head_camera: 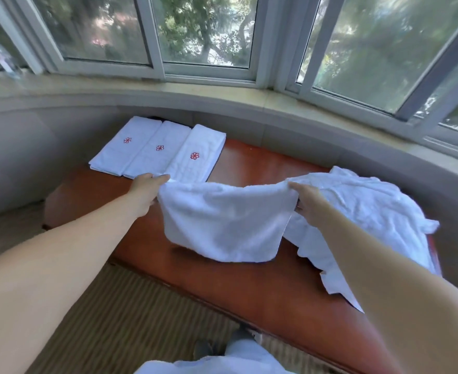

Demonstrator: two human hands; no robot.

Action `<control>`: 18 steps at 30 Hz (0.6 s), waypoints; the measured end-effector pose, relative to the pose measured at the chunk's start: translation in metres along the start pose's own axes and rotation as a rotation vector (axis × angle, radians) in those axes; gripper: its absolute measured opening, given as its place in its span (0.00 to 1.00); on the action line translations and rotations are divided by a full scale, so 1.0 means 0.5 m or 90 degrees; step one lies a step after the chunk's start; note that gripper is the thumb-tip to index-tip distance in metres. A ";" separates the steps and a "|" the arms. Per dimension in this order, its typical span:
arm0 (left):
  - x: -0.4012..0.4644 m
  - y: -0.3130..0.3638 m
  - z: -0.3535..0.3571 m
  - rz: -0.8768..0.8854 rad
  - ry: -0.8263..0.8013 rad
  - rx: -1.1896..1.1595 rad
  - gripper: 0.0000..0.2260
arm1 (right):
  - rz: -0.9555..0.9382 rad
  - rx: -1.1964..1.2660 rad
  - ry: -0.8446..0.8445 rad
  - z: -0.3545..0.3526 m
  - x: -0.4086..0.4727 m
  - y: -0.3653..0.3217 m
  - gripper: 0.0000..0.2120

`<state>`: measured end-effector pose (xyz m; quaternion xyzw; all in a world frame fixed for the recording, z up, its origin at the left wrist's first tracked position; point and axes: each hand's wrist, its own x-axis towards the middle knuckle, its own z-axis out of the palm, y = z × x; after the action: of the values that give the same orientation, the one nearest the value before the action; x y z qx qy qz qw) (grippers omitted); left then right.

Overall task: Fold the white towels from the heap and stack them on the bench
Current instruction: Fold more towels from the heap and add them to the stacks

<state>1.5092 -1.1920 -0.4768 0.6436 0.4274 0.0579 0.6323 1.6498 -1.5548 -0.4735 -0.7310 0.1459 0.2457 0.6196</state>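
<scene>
At the far left end of the bench point(222, 287), three folded towels lie side by side, edges touching: the left towel point(119, 151), the middle towel point(152, 155) and the right towel point(195, 157). Each shows a small red flower mark on top. They sit close under the curved wall below the windows point(203, 31).

Just in front of the folded row, the left hand point(145, 188) pinches one top corner of a white towel point(227, 222), fingers curled over the cloth. The towel hangs in the air between the two hands, its upper edge sagging in the middle and its lower part draping down toward the red-brown bench top; whether the bottom hem touches the bench I cannot tell.

The right hand point(307, 199) grips the opposite top corner, thumb on top and fingers tucked behind the cloth.

To the right of that hand the heap point(370, 211) of crumpled white towels covers the right end of the bench, one edge spilling over its near side.

A striped rug point(114, 319) lies on the floor in front of the bench.
</scene>
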 end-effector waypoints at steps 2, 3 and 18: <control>-0.002 0.019 -0.013 -0.015 0.012 -0.073 0.09 | -0.027 0.037 0.013 -0.011 -0.010 -0.037 0.06; -0.005 0.028 -0.020 -0.024 0.014 -0.103 0.11 | -0.036 0.052 0.012 -0.017 -0.015 -0.053 0.04; -0.021 0.083 -0.050 0.034 0.066 -0.117 0.16 | -0.075 -0.045 0.005 -0.059 -0.020 -0.134 0.10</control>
<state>1.5070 -1.1725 -0.4311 0.5904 0.4352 0.1469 0.6637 1.6813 -1.5720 -0.4087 -0.7608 0.0962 0.2108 0.6062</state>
